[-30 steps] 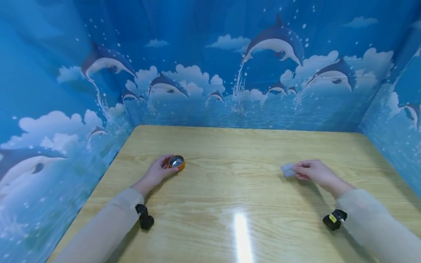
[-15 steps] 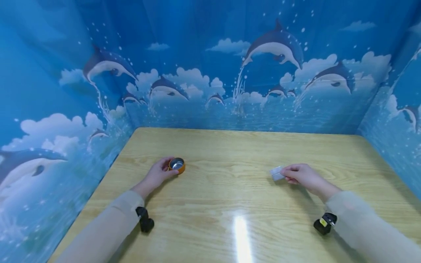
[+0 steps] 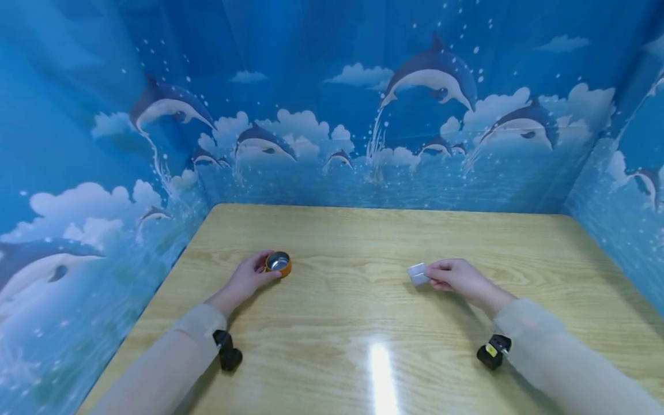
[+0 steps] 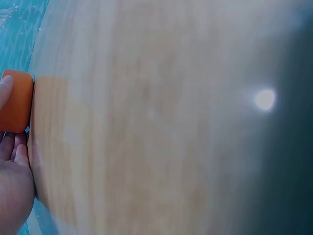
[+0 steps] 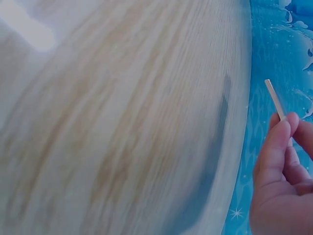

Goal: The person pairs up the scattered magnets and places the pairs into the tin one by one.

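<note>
On the left of the table, my left hand (image 3: 248,275) grips a small round orange cup (image 3: 286,270) with a shiny metal inside, thumb on the near side and fingers on the far side. In the left wrist view the orange cup (image 4: 17,105) shows its smooth outer wall at the table surface. My right hand (image 3: 461,279) pinches a small flat silvery-white rectangle (image 3: 417,274) between thumb and fingertips, held above the table right of centre. Seen edge-on in the right wrist view, the flat piece (image 5: 274,98) is thin and straight. What kind of thing it is I cannot tell.
A light wood table (image 3: 337,323) lies under both hands, with a bright light reflection near its front. Blue curtains (image 3: 311,69) printed with dolphins and clouds stand along the back and both sides. Each wrist carries a small black camera (image 3: 228,351).
My right hand has moved steadily left with the flat silvery piece, toward the middle of the table. The left hand stays in place, still gripping the orange cup.
</note>
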Demonstrator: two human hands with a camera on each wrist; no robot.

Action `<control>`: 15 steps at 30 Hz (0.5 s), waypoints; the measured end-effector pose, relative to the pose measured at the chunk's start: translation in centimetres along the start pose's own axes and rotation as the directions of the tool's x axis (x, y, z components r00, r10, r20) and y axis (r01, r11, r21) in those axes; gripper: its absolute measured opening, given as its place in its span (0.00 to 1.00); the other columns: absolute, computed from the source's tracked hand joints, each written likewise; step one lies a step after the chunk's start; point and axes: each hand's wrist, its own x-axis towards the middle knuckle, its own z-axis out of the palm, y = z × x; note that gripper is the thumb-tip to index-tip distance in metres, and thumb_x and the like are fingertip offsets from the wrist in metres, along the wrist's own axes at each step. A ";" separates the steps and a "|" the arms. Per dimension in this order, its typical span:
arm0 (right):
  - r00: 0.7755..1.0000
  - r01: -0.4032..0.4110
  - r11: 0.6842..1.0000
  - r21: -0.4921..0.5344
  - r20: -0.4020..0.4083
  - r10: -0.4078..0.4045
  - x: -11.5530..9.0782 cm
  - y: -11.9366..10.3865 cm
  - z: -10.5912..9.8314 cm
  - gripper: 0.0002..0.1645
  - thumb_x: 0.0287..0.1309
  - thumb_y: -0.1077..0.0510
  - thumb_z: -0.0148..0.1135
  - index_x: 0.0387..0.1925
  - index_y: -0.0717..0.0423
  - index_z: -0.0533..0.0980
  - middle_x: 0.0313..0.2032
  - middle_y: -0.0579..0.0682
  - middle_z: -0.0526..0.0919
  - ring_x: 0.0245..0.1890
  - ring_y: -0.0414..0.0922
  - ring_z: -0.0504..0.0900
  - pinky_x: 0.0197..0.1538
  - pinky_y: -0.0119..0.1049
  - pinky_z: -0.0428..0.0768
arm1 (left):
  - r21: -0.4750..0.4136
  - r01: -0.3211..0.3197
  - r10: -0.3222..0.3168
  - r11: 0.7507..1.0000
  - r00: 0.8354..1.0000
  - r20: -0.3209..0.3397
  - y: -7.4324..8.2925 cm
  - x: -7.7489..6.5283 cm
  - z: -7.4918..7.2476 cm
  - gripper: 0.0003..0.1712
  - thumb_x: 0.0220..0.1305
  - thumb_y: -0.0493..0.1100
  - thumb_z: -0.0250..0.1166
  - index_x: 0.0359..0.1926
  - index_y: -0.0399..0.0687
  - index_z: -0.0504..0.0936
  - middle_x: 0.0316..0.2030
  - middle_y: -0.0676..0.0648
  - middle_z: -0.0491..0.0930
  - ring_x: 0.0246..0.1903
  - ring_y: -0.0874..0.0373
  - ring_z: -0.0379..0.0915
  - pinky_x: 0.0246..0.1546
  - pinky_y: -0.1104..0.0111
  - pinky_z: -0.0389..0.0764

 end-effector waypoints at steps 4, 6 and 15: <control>1.000 0.007 1.000 0.029 0.008 -0.008 0.4 -0.1 0.6 0.24 0.65 0.60 0.54 0.52 0.80 0.68 0.34 0.50 0.79 0.30 0.35 0.77 0.37 0.29 0.80 | 0.001 -0.005 0.005 1.000 1.000 -0.002 0.0 0.0 0.0 0.38 0.57 0.42 0.68 0.65 0.37 0.62 0.63 0.34 0.62 0.64 0.43 0.55 0.64 0.56 0.57; 1.000 0.008 0.999 0.044 0.010 -0.009 0.5 -0.2 0.9 0.23 0.64 0.61 0.54 0.51 0.80 0.68 0.33 0.50 0.79 0.30 0.35 0.77 0.36 0.28 0.80 | 0.004 -0.009 0.009 1.000 1.000 -0.002 0.0 0.0 0.0 0.37 0.57 0.42 0.67 0.65 0.36 0.62 0.63 0.34 0.62 0.64 0.43 0.55 0.64 0.55 0.57; 1.000 0.017 0.997 0.072 0.023 -0.019 1.1 -0.7 2.0 0.24 0.64 0.60 0.55 0.52 0.79 0.68 0.34 0.50 0.79 0.30 0.35 0.77 0.37 0.29 0.80 | -0.001 -0.022 0.022 1.000 1.000 -0.002 -0.1 -0.1 0.1 0.37 0.57 0.41 0.67 0.65 0.35 0.62 0.63 0.34 0.62 0.64 0.42 0.55 0.64 0.56 0.57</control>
